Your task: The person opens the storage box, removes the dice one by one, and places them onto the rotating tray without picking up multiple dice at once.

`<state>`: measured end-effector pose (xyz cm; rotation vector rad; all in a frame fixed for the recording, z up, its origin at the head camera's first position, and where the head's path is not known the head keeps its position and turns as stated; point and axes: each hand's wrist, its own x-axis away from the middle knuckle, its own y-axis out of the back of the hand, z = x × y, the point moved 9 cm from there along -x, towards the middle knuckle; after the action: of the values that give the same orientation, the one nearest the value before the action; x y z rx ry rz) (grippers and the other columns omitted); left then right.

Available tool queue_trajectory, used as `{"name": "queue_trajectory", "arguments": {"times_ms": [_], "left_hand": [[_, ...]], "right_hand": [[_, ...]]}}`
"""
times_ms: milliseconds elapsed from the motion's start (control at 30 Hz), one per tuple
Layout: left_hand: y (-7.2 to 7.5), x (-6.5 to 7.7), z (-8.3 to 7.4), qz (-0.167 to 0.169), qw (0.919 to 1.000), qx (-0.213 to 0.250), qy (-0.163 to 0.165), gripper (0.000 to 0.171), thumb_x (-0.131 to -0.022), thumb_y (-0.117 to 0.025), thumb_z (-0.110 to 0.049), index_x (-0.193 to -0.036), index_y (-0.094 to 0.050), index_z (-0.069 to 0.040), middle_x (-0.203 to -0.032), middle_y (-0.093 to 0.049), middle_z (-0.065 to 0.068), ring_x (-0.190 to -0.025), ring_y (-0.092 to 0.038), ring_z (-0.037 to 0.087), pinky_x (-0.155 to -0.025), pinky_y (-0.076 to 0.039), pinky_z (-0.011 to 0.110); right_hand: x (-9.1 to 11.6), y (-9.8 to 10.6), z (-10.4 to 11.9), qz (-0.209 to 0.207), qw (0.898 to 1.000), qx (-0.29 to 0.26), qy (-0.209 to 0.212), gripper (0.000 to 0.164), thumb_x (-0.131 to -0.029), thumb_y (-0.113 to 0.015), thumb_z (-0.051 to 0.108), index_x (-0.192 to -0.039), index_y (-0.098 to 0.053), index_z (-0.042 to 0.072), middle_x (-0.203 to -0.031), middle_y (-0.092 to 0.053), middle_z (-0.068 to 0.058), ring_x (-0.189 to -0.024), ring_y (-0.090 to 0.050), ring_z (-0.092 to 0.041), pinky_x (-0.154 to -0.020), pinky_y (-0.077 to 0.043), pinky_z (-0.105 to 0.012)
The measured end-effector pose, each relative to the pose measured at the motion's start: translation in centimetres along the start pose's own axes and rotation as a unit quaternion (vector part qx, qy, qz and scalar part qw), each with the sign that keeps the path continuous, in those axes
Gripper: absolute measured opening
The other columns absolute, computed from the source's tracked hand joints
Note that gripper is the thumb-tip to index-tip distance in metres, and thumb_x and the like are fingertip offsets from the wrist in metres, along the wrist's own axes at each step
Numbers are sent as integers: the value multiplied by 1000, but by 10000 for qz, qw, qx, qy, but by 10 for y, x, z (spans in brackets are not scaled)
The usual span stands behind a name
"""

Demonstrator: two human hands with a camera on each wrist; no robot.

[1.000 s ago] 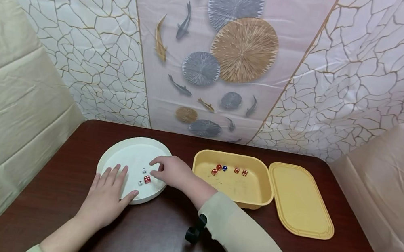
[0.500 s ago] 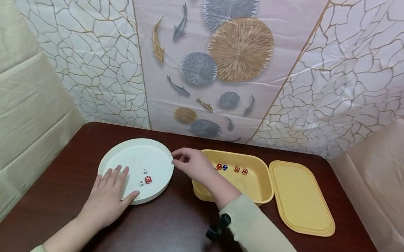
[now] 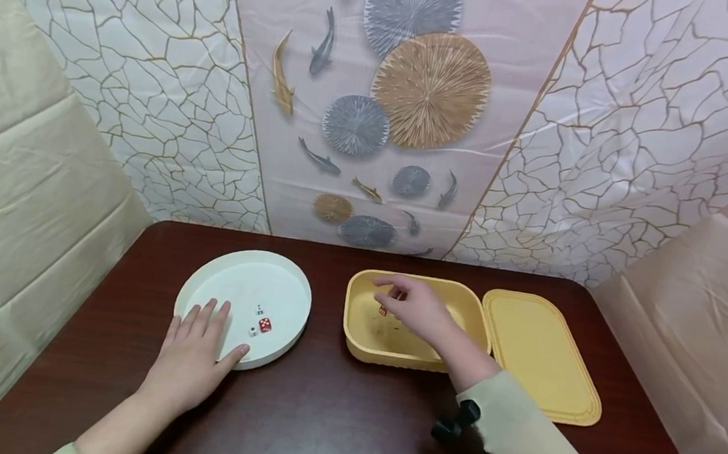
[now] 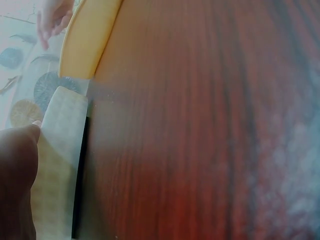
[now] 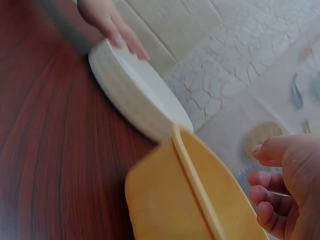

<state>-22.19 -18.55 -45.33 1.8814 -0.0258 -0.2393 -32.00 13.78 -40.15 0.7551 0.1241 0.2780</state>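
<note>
My left hand (image 3: 189, 360) rests at the near left rim of a round white tray (image 3: 234, 273), its straight fingers reaching over the inside and the thumb along the front. In the tray lie a red die (image 3: 265, 325) and two small white dice (image 3: 253, 332), close together. Over a yellow rectangular box (image 3: 384, 358) hovers my right hand (image 3: 418, 307), thumb and forefinger apart. The right wrist view shows its fingers loosely bent with nothing visible between them. Below the fingertips a red die (image 3: 383, 311) shows on the box floor; the hand hides the other dice there.
A yellow lid (image 3: 545, 358) lies flat on the dark wooden table (image 3: 320, 413), right against the box. Behind the table hangs a patterned cloth (image 3: 407, 187). Beige cloth walls (image 3: 22, 223) stand at both sides.
My right hand has moved right, from above the dice in the tray, past the tray's rim, to over the yellow box. My left hand has stayed on the tray.
</note>
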Motion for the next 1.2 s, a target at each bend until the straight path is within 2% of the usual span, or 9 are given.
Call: {"name": "queue_trajectory", "arguments": {"times_ms": [267, 433, 567, 967, 1200], "left_hand": [[1, 0, 0, -19, 10000, 47, -7, 88, -96, -45, -65, -155, -27, -2, -155, -26, 28, -142, -21, 50, -113, -11, 67], [1, 1, 0, 7, 10000, 52, 9, 90, -96, -42, -68, -155, -27, -2, -156, -26, 28, -142, -21, 50, -113, -11, 67], [1, 0, 0, 17, 10000, 68, 10, 90, -96, -43, -68, -155, -27, -2, -156, -26, 28, -142, -20, 50, -113, -10, 67], [0, 0, 0, 22, 10000, 53, -6, 89, -96, -44, -67, -155, -27, -2, -155, -26, 28, -142, -21, 50, -113, -11, 67], [2, 1, -1, 16, 10000, 30, -6, 89, -96, -44, -66, -155, -27, -2, -156, -27, 28, -142, -21, 50, -113, -11, 67]], "right_hand": [[20, 39, -38, -441, 9990, 48, -106, 28, -94, -69, 20, -121, -70, 12, -81, -66, -7, -64, -59, -17, -58, -49, -33], [28, 53, -58, -528, 9980, 102, -333, 30, -94, -70, 24, -122, -70, 14, -87, -70, -11, -69, -63, -24, -61, -51, -36], [31, 61, -71, -589, 9968, 319, -433, 32, -94, -69, 25, -123, -69, 12, -87, -69, -12, -68, -62, -21, -61, -51, -35], [30, 64, -77, -602, 9954, 625, -401, 31, -94, -69, 21, -121, -69, 8, -80, -66, -6, -62, -59, -17, -56, -47, -33], [23, 56, -76, -467, 9870, 1506, -325, 32, -93, -69, 21, -121, -69, 7, -82, -65, -2, -73, -58, -15, -65, -47, -34]]}}
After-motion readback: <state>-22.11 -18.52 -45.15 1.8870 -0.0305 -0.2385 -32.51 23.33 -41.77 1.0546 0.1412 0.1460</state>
